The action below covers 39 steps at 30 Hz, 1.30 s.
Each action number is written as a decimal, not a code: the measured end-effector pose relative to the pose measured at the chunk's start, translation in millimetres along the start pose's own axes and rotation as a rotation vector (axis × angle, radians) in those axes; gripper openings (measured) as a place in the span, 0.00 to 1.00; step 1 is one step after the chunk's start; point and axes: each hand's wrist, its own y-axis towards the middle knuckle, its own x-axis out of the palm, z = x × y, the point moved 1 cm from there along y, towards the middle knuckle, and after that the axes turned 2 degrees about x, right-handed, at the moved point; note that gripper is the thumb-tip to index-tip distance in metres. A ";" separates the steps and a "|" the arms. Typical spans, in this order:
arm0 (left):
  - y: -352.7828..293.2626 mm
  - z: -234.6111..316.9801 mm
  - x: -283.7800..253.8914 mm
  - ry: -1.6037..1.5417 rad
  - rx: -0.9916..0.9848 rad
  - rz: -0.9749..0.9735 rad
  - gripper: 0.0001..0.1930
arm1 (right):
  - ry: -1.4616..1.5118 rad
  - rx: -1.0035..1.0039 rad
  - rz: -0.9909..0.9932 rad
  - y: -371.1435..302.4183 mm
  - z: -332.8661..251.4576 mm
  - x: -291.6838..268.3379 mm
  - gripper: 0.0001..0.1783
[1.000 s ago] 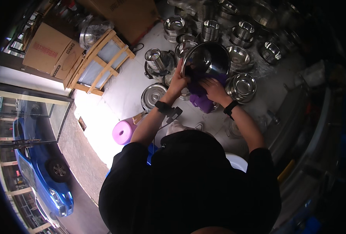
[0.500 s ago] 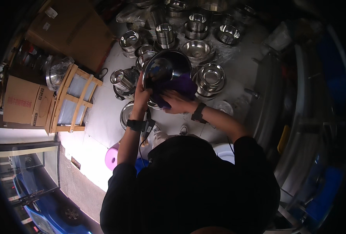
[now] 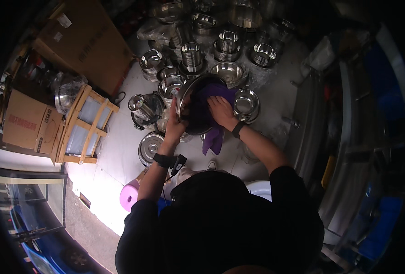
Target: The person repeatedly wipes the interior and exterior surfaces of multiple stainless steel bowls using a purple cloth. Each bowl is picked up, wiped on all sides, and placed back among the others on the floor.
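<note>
My left hand (image 3: 175,128) is closed on the near left rim of a shiny metal basin (image 3: 193,124), which is held tilted above the floor. Inside the basin a purple cloth (image 3: 214,140) is spread, with one end hanging over the near rim. My right hand (image 3: 221,112) lies on the cloth with its fingers stretched out, pressing it against the basin's inner wall. The fingertips of my left hand are partly hidden behind the rim.
Stacked steel bowls (image 3: 245,102) and pots (image 3: 192,57) crowd the floor beyond and beside the basin. A round metal lid (image 3: 151,147) lies near left. Leftward stand a wooden crate (image 3: 87,123) and cardboard boxes (image 3: 31,121). A pink roll (image 3: 129,197) sits by my left arm.
The basin has come lower and slightly right, its inside showing less. My right hand has moved up and right with the cloth, from bunched fingers to stretched ones; the cloth's end now hangs down.
</note>
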 end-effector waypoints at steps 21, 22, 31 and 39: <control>10.9 26.7 -6.0 0.184 0.154 -0.043 0.51 | -0.050 -0.106 0.081 24.2 -7.7 -13.6 0.24; 10.8 20.4 -5.8 0.130 0.159 -0.050 0.52 | -0.039 -0.113 0.061 24.1 -3.7 -15.9 0.25; 10.7 -33.1 -5.4 -0.151 0.093 0.035 0.52 | 0.563 -0.173 -0.090 -17.8 -60.2 44.4 0.25; 0.9 -7.4 -9.3 -0.224 0.075 0.056 0.51 | 0.344 -0.349 -0.221 -4.7 -42.4 -16.5 0.35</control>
